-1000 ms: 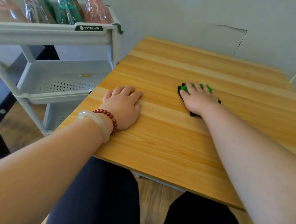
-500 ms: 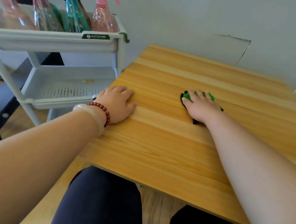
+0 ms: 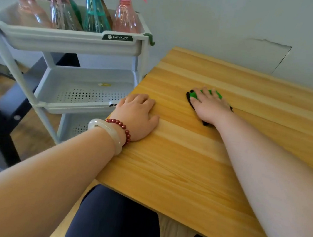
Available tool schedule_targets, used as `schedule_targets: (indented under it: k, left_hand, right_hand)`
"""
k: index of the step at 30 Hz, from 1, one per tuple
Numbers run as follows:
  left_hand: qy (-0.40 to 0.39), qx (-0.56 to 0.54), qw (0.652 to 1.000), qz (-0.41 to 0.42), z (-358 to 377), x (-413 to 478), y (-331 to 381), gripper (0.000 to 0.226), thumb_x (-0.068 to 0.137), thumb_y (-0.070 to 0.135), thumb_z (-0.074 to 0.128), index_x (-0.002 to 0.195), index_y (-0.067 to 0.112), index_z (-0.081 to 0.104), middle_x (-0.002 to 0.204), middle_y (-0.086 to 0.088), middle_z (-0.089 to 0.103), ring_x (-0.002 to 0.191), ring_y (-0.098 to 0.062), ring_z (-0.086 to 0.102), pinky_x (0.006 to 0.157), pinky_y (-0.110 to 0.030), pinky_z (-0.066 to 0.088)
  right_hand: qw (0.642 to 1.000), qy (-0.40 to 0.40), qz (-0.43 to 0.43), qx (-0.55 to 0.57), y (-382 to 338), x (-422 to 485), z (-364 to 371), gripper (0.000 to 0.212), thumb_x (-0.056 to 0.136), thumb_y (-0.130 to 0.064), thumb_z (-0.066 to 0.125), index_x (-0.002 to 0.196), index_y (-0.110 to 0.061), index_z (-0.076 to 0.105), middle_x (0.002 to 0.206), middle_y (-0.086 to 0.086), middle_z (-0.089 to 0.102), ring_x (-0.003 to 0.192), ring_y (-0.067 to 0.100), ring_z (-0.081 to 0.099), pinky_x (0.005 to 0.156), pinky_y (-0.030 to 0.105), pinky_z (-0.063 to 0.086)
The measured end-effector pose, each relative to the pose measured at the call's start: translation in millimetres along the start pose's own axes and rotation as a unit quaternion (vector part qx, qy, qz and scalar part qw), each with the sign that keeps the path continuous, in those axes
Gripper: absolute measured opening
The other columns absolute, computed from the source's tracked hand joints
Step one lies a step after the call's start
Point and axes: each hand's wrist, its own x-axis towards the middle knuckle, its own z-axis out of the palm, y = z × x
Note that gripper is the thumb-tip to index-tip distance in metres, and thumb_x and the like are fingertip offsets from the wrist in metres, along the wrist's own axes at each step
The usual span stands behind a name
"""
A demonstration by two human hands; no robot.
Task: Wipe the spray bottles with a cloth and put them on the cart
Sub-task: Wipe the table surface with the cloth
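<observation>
Both hands stayed flat, fingers straight: left hand on the wooden tabletop, right hand on the green cloth. Tinted plastic spray bottles filled the grey cart: task seemingly finished.

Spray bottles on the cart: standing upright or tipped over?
Upright: the spray bottles stand in the top tray of the cart, with their trigger heads at the top.

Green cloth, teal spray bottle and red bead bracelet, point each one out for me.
green cloth (image 3: 193, 94), head view, on the bright green patch at its left end.
teal spray bottle (image 3: 94, 15), head view, on its clear teal body.
red bead bracelet (image 3: 120, 124), head view, on the beads across the left wrist.
</observation>
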Motion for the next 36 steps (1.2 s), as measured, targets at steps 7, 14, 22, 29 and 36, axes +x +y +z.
schedule_targets:
  k: [7, 14, 22, 29, 36]
  left_hand:
    - [0.040, -0.030, 0.999, -0.006, 3, -1, 0, 0.055, 0.098, 0.043, 0.041, 0.148, 0.019, 0.040, 0.159, 0.001, 0.032, 0.148, -0.020, 0.021, 0.120, -0.038, 0.014]
    - [0.019, -0.024, 1.000, -0.006, 0, -3, -1, 0.055, 0.099, 0.046, 0.041, 0.147, 0.020, 0.039, 0.159, 0.002, 0.029, 0.148, -0.019, 0.019, 0.120, -0.039, 0.013]
    - [0.024, -0.046, 0.998, -0.021, -5, -5, -4, 0.056, 0.097, 0.048, 0.045, 0.147, 0.023, 0.041, 0.158, 0.001, 0.032, 0.147, -0.023, 0.023, 0.119, -0.039, 0.019]
    - [-0.050, -0.030, 0.997, -0.043, -14, -12, -40, 0.072, 0.097, 0.064, 0.035, 0.158, 0.030, 0.016, 0.166, 0.006, 0.008, 0.152, -0.021, 0.008, 0.123, -0.044, 0.014]
    - [-0.016, -0.033, 0.999, -0.040, -8, -10, -41, 0.074, 0.095, 0.064, 0.038, 0.157, 0.030, 0.017, 0.166, 0.007, 0.012, 0.152, -0.021, 0.008, 0.122, -0.044, 0.014]
  right_hand:
    - [0.982, -0.011, -0.190, -0.020, -78, -19, 14, 0.053, 0.107, -0.046, 0.016, 0.157, -0.034, 0.004, 0.165, -0.009, -0.008, 0.152, 0.019, -0.008, 0.122, 0.045, -0.002]
    - [0.998, -0.003, -0.060, -0.018, -47, 15, 5, 0.055, 0.106, -0.046, 0.014, 0.158, -0.030, 0.004, 0.166, -0.001, -0.006, 0.153, 0.025, -0.004, 0.123, 0.047, 0.002]
    - [0.980, -0.019, -0.195, -0.034, -52, -11, 10, 0.054, 0.106, -0.047, 0.019, 0.157, -0.035, 0.005, 0.165, -0.006, -0.008, 0.153, 0.019, -0.005, 0.123, 0.041, 0.001]
    - [0.999, -0.006, -0.033, -0.005, -63, 26, 0, 0.057, 0.106, -0.048, 0.014, 0.158, -0.029, 0.003, 0.166, -0.001, -0.008, 0.152, 0.026, -0.007, 0.122, 0.049, -0.001]
    - [0.972, -0.018, -0.230, -0.034, -114, 23, 5, 0.052, 0.107, -0.042, 0.017, 0.157, -0.034, 0.007, 0.166, -0.005, -0.002, 0.153, 0.022, -0.004, 0.123, 0.047, 0.003]
